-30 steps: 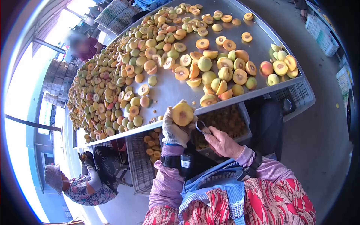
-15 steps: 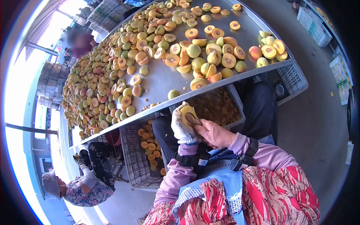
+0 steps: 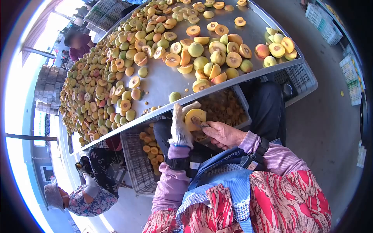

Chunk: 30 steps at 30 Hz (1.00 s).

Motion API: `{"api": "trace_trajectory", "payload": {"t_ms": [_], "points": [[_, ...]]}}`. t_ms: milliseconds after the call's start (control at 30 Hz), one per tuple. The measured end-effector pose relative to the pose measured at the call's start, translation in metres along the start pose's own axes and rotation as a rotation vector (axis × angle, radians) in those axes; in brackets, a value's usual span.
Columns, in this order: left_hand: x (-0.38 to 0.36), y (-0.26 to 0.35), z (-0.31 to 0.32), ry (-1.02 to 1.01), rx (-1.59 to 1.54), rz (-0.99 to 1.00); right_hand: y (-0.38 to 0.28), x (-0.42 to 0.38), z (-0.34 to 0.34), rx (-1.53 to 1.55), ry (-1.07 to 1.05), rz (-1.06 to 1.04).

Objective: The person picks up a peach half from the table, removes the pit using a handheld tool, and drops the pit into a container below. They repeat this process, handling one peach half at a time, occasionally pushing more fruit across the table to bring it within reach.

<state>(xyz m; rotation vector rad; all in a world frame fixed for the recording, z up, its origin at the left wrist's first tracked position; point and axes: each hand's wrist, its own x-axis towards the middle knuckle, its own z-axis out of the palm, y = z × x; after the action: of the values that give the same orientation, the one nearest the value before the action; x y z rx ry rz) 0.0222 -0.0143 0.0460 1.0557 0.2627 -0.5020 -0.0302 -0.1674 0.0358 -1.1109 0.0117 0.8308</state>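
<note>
My left hand (image 3: 179,130), in a white glove, holds a yellow peach half (image 3: 195,119) with its cut face and brown stone area turned up. My right hand (image 3: 223,134) is bare and closed around a small pitting tool (image 3: 204,125); its tip lies against the cut face, and its handle is hidden in my fingers. Both hands are over my lap, just before the near edge of the metal table (image 3: 163,85). Below them a crate (image 3: 244,101) contains many brownish pieces, too small to make out singly.
Many whole and halved peaches (image 3: 105,85) lie heaped on the table's left. A smaller cluster (image 3: 217,58) lies nearer me. Left of my knees stands a crate (image 3: 134,163) with peach halves. A co-worker (image 3: 89,194) sits at left; another person (image 3: 79,46) is beyond the table.
My left hand has tilted the peach half so its cut face shows more fully, and its fingers have spread away somewhat. The right hand's tool has drawn back toward the fruit's lower edge.
</note>
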Motion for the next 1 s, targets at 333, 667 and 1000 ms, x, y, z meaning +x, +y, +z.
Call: {"api": "trace_trajectory", "payload": {"t_ms": [333,667,1000], "points": [[0.007,-0.014,0.007,0.243,-0.205,0.052,0.028,0.029,-0.003,-0.399,0.087,-0.436],[-0.016,0.000,0.006,0.030,0.520,0.168,0.008,0.000,-0.016,0.142,-0.233,0.303],[-0.012,-0.028,0.018,-0.050,-0.204,-0.052,0.040,-0.004,-0.023,0.562,-0.512,0.190]]}}
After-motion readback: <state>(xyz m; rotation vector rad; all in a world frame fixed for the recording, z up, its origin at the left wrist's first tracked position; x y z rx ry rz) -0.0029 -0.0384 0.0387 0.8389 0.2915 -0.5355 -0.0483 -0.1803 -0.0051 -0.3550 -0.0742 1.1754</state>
